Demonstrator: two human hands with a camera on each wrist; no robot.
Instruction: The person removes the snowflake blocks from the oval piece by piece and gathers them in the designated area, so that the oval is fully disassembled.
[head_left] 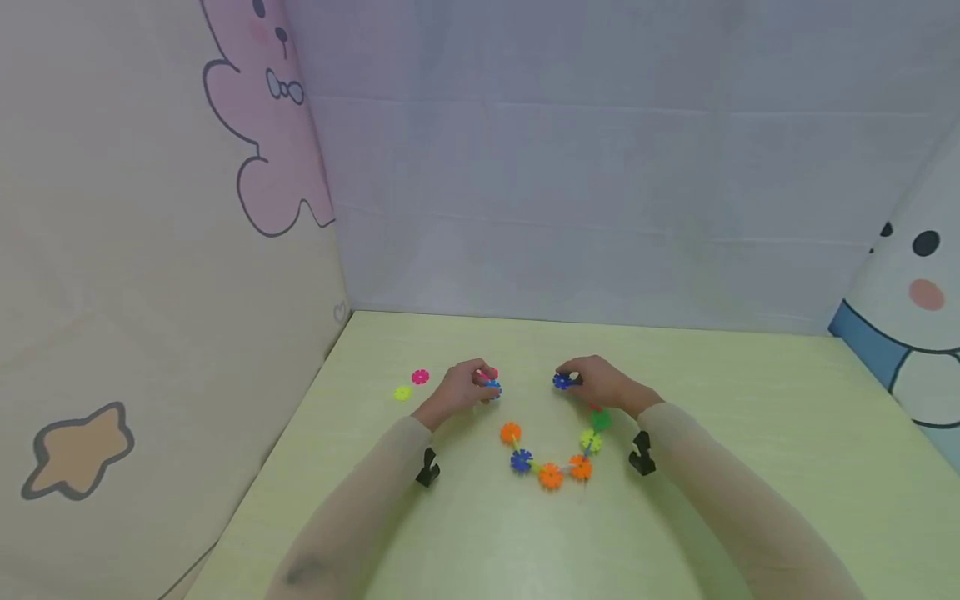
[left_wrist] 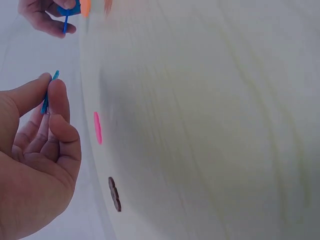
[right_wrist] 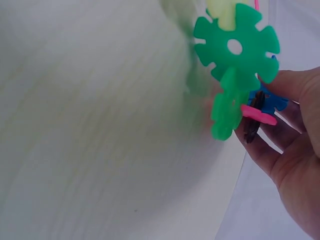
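In the head view my left hand (head_left: pixel 459 387) pinches a light blue notched plastic disc (head_left: pixel 492 390) between thumb and fingertips. The left wrist view shows this disc (left_wrist: pixel 51 93) nearly edge-on. My right hand (head_left: pixel 602 383) holds one end of a chain of interlocked discs, its fingers at a dark blue disc (head_left: pixel 562 381). Close to those fingers in the right wrist view are a dark brown disc (right_wrist: pixel 254 117), a pink disc (right_wrist: pixel 260 115) and a green disc (right_wrist: pixel 246 47). From there the chain curves over the table to an orange disc (head_left: pixel 511 432) at its other end.
Loose on the table (head_left: pixel 720 467), left of my left hand, lie a pink disc (head_left: pixel 420 377) and a yellow disc (head_left: pixel 402 392). A dark disc (left_wrist: pixel 114 194) shows in the left wrist view. Fabric walls (head_left: pixel 600 208) stand behind and at the sides.
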